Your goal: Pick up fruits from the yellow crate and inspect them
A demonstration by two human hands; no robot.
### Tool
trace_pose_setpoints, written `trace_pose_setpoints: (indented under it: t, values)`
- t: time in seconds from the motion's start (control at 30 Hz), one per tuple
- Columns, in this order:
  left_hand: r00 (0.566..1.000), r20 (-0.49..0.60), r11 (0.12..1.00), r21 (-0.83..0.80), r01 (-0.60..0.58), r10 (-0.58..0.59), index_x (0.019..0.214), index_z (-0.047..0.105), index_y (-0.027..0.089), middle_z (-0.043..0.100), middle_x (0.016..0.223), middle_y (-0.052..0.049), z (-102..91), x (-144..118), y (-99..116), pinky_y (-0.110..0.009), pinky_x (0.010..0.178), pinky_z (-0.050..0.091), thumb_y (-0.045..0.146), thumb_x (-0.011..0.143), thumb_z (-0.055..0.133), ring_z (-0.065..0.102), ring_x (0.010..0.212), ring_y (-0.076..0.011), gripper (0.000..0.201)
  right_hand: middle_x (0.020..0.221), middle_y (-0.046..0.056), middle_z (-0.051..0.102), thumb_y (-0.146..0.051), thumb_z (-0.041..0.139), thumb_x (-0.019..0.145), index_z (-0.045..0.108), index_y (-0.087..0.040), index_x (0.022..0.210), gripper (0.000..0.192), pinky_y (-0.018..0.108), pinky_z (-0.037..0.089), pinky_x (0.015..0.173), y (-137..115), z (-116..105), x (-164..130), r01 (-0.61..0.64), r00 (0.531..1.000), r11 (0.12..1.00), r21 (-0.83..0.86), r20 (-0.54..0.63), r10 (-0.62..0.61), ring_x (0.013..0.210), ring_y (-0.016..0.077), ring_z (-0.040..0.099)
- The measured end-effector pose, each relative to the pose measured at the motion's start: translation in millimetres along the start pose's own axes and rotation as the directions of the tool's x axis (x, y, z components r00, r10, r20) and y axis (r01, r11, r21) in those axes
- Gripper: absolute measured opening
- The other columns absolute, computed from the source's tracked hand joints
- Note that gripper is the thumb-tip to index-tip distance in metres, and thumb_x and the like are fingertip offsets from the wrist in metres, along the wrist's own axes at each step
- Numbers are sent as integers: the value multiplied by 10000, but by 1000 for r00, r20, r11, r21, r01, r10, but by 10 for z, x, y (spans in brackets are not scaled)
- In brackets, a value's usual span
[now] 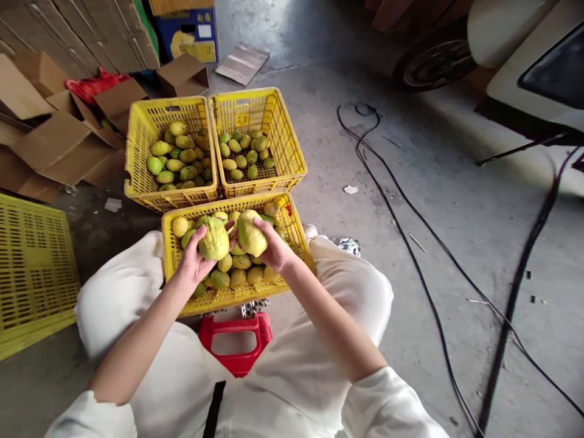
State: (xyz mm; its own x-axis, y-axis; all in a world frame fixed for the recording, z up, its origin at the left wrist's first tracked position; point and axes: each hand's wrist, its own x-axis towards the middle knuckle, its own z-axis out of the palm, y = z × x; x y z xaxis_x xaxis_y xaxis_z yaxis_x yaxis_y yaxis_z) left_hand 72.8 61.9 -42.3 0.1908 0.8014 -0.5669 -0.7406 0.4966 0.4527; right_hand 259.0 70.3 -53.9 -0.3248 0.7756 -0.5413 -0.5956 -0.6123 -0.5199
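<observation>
My left hand [195,263] is closed around a bumpy yellow-green lemon [214,238]. In my right hand [274,248] is a smoother, paler yellow lemon [251,233], gripped with the thumb on top. Both fruits are held side by side, a small gap apart, above a yellow plastic crate [237,296] between my knees. Many yellow and green lemons lie in that crate, partly hidden by my hands. Behind it stand two more yellow crates, the left crate [173,198] with a heap of lemons and the right crate [285,176] with a thinner layer.
A red plastic seat or handle [237,363] is between my thighs. Another yellow crate [36,261] stands at the left, near open cardboard boxes [59,146]. Black cables [410,267] run across the floor at right, below a parked scooter [529,67].
</observation>
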Motion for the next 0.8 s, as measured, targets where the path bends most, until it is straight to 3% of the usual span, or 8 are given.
trace_pose_setpoints:
  t: [0.07, 0.13, 0.27, 0.37, 0.43, 0.53, 0.63, 0.8]
  values:
    - [999, 32, 1000, 16, 1, -2, 1102, 669, 183, 753, 981, -71, 12, -18, -5, -344, 888, 643, 326, 777, 806, 759, 955, -241, 381, 842, 48, 752, -540, 656, 918, 651, -183, 1066, 386, 273, 646, 600, -48, 15, 6, -73, 997, 986, 150, 14, 72, 713, 180, 714]
    - [999, 49, 1000, 10, -2, 2, 1106, 665, 186, 738, 932, -54, 39, -43, 3, -325, 832, 646, 368, 781, 809, 750, 860, -215, 399, 849, 67, 758, -548, 551, 958, 640, -177, 1073, 398, 314, 670, 651, -104, 31, -8, -59, 998, 957, 284, 12, 58, 746, 202, 730]
    - [999, 31, 998, -60, -5, 7, 1260, 648, 177, 757, 1010, -103, 103, -95, 43, -427, 964, 614, 471, 926, 614, 750, 1050, -281, 447, 1083, 121, 773, -493, 483, 952, 619, -179, 1186, 414, 384, 683, 758, -192, 70, -58, -5, 995, 889, 458, 89, -40, 911, 237, 745]
    - [1000, 30, 997, -74, 5, -3, 1400, 591, 198, 750, 1193, -146, 130, -112, 58, -505, 1081, 538, 391, 985, 503, 699, 1224, -315, 465, 1102, 111, 765, -457, 461, 949, 596, -188, 1251, 427, 381, 680, 752, -228, 88, -71, 16, 991, 872, 490, 106, -78, 921, 226, 734]
    - [1000, 25, 997, -74, 0, 2, 1420, 571, 221, 737, 1240, -143, 145, -113, 52, -491, 1087, 530, 379, 995, 513, 695, 1227, -308, 457, 1054, 98, 759, -455, 485, 945, 590, -188, 1254, 422, 361, 677, 745, -234, 82, -61, 27, 994, 865, 502, 77, -76, 910, 218, 728]
    - [1000, -3, 993, -114, 0, 0, 1337, 594, 186, 733, 1113, -136, 174, -112, 42, -399, 942, 602, 513, 969, 575, 733, 1023, -271, 492, 923, 76, 734, -528, 543, 931, 600, -184, 1168, 421, 325, 674, 691, -214, 52, -42, 16, 997, 873, 488, 56, -50, 812, 200, 709]
    - [999, -33, 985, -170, 3, -9, 1241, 613, 147, 697, 962, -107, 198, -116, 53, -345, 809, 628, 564, 938, 587, 705, 815, -214, 516, 842, 54, 707, -608, 565, 906, 608, -193, 1098, 459, 327, 668, 616, -174, 36, -46, -38, 993, 899, 437, 120, -16, 716, 188, 672]
    - [1000, 1, 988, -153, 27, -28, 1210, 631, 159, 708, 991, -103, 217, -136, 84, -268, 690, 622, 455, 941, 584, 709, 779, -181, 403, 985, 73, 755, -521, 506, 939, 627, -201, 1205, 433, 332, 657, 636, -149, 74, -77, -18, 990, 921, 390, 138, -39, 768, 191, 700]
